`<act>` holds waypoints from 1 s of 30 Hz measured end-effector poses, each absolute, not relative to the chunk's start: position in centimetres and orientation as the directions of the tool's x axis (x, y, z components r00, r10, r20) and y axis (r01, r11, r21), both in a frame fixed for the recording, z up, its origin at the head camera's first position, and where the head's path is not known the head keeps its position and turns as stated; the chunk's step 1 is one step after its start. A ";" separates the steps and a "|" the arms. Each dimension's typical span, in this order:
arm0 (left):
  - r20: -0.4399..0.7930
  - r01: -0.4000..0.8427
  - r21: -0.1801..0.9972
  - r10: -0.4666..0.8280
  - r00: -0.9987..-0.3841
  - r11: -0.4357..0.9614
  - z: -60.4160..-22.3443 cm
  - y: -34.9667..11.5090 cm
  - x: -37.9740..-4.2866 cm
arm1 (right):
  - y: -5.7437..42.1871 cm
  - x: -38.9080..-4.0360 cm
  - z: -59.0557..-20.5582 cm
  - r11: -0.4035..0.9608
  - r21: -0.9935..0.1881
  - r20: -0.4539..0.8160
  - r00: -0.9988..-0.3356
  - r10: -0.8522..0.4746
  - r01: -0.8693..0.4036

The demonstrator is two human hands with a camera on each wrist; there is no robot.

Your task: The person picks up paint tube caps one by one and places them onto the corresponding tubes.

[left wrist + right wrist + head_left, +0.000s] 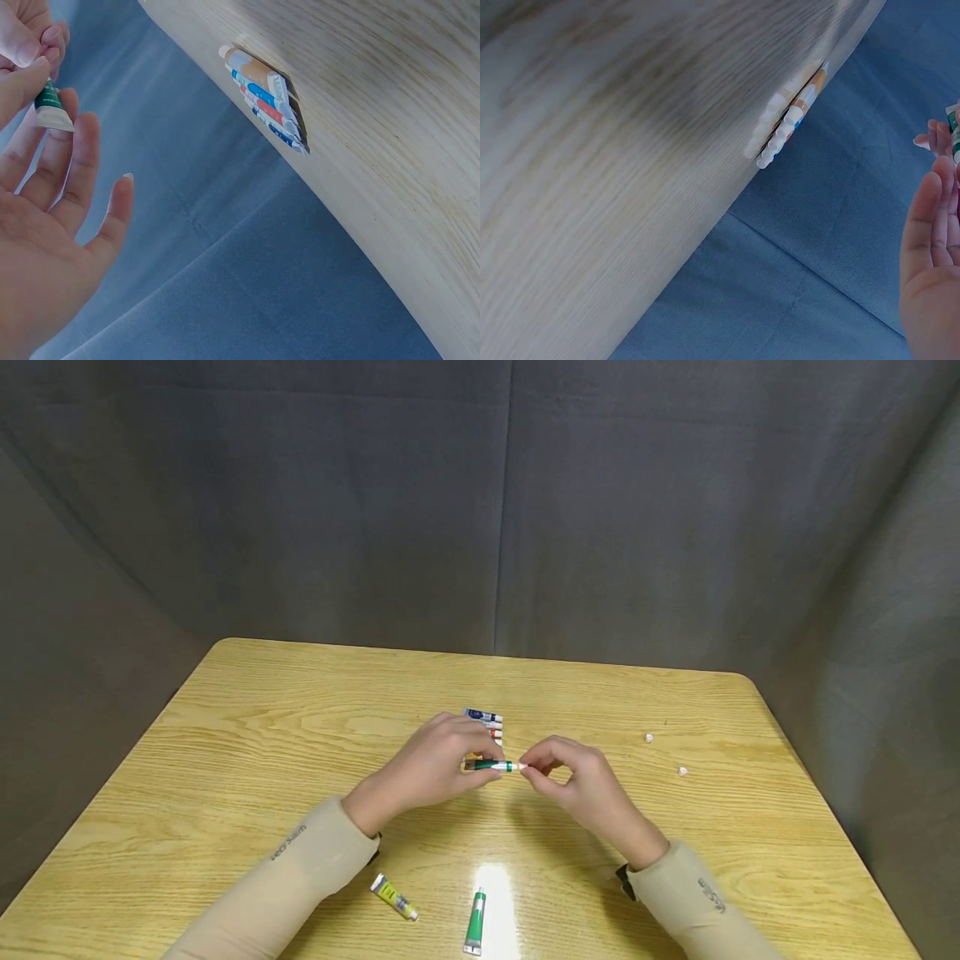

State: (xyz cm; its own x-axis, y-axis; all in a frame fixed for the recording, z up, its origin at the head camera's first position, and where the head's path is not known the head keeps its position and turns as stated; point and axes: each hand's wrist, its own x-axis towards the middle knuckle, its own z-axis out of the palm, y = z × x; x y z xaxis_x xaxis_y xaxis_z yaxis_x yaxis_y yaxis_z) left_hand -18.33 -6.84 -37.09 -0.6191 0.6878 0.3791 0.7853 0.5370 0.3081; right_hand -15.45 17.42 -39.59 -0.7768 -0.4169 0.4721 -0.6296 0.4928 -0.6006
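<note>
My left hand [438, 758] holds a green paint tube [491, 766] level above the table, between thumb and fingers, its capped end pointing right. At that end, the thumb and fingertips of my right hand [577, 777] pinch the small white cap [522, 767]. The left wrist view shows the tube's flat crimped end [54, 118] sticking out of the left fingers, with the other fingers spread. In the right wrist view the right hand [934, 255] sits at the frame's edge, and its pinching fingertips are mostly cut off.
Behind the left hand lies a row of several paint tubes [482, 716], side by side. Nearer the front are a yellow tube [393, 897] and a second green tube [475, 922]. Two small white caps [649, 737] lie at the right. Grey curtains [360, 510] hang behind the table.
</note>
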 end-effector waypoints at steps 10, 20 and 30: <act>0.378 0.785 0.324 0.688 -0.619 0.528 -37.1 -6.5 -18.2 | 17.0 -15.1 -39.4 0.480 -0.626 0.459 -0.788 -0.410 -0.615; 0.398 0.797 0.303 0.691 -0.604 0.523 -37.2 -6.5 -18.1 | 17.0 -15.2 -39.5 0.481 -0.633 0.425 -0.792 -0.438 -0.606; 0.417 0.812 0.291 0.696 -0.584 0.507 -37.9 -6.5 -18.0 | 17.1 -15.2 -39.6 0.520 -0.612 0.361 -0.796 -0.486 -0.596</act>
State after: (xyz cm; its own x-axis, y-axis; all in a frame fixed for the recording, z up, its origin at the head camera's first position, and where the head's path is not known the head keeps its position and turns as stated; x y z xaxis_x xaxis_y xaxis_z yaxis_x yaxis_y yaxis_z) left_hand -18.03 -6.55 -37.90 -0.5840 0.6964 0.4172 0.8117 0.5066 0.2906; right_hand -15.16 17.05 -39.58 -0.7956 -0.4864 0.3610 -0.5957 0.5200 -0.6121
